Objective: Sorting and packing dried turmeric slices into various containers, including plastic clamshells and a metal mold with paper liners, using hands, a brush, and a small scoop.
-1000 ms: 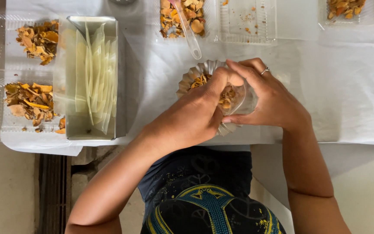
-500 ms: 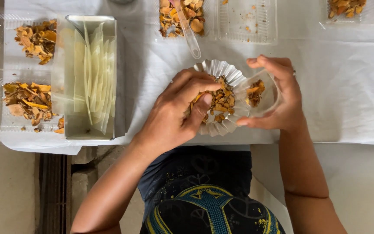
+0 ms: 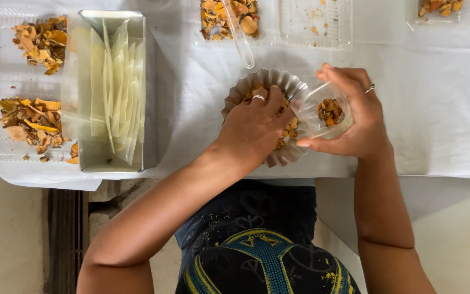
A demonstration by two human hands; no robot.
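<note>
Left hand dipped into fluted dish, closed on dried pieces; right hand gripping clear cup. Best kept cup touching dish rim, tilted inward.

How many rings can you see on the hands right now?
2: one ring on the left hand, over the fluted dish; one ring on the right hand. Hidden fingers may carry more.

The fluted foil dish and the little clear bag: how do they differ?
The fluted foil dish is silvery, pleated and opaque, and lies on the white table cover under the left hand. The clear bag is see-through and soft, held by the right hand. Both hold orange dried pieces.
</note>
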